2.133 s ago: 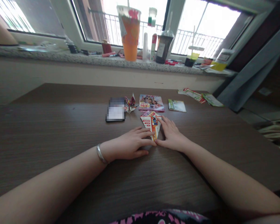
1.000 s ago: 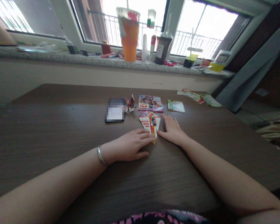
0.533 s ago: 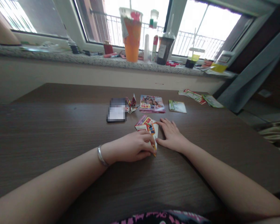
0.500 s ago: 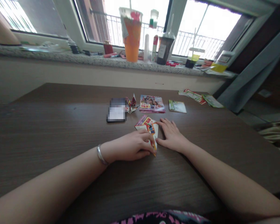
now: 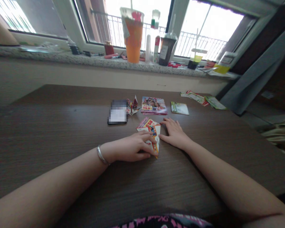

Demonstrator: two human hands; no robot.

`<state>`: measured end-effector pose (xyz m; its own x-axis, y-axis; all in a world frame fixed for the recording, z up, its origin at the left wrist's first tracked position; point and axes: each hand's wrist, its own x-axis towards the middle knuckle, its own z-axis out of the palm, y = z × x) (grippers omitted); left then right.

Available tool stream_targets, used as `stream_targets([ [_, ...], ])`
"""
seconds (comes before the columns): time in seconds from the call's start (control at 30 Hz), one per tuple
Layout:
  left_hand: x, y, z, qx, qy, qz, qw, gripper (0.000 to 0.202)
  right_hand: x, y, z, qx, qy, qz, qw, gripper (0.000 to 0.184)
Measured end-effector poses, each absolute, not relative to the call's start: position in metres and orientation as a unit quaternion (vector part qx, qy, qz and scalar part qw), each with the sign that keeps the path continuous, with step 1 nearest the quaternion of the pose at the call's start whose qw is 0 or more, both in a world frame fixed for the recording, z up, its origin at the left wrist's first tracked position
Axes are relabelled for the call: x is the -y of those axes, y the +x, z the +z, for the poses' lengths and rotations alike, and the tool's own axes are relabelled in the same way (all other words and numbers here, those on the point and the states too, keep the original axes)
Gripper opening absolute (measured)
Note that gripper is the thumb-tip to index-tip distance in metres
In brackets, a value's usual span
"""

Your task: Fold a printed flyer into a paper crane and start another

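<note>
A folded piece of printed paper [image 5: 156, 130], kite-shaped with its point toward me, lies on the brown table. My left hand [image 5: 135, 147] rests over its left side, fingers stretched out and pressing on it; a silver bangle circles that wrist. My right hand [image 5: 174, 133] lies flat at the paper's right edge, fingers spread, with fingertips touching or very near its border. Part of the paper is hidden under the left fingers. Just beyond it are a folded paper figure [image 5: 132, 107] and a stack of colourful printed sheets [image 5: 154, 105].
A phone with a blurred screen [image 5: 118, 112] lies left of the paper figure. Green-white papers [image 5: 180, 108] sit right of the stack, with more paper strips [image 5: 197, 97] farther back. On the windowsill stand an orange drink cup [image 5: 133, 39], a dark drink cup [image 5: 166, 50] and small items.
My right thumb has moved slightly up along the paper's edge. The left fingers have spread a little, uncovering more of the paper. The view has shifted slightly.
</note>
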<state>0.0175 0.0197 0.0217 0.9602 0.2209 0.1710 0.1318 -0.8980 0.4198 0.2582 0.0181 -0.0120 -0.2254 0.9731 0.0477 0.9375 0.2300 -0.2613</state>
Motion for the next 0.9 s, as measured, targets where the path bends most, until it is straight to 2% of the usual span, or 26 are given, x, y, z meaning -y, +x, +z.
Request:
stream_targets([
  [0.2,-0.019,0.018,0.023,-0.081,0.963,0.121,0.226,0.025,-0.020,0.260,-0.011,0.777,-0.609,0.085,0.134,0.047],
  [0.37,-0.018,0.018,0.015,-0.102,0.960,0.139,0.219,0.024,-0.018,0.257,-0.013,0.769,-0.618,0.078,0.142,0.046],
  [0.53,-0.016,0.018,0.007,-0.155,0.964,0.145,0.158,0.031,-0.014,0.254,-0.016,0.768,-0.622,0.073,0.135,0.045],
  [0.7,-0.014,0.019,0.010,-0.171,0.968,0.128,0.134,0.029,-0.014,0.254,-0.016,0.764,-0.626,0.071,0.138,0.045],
  [0.9,-0.012,0.021,0.011,-0.174,0.967,0.117,0.143,0.031,-0.019,0.260,-0.017,0.766,-0.622,0.076,0.145,0.034],
])
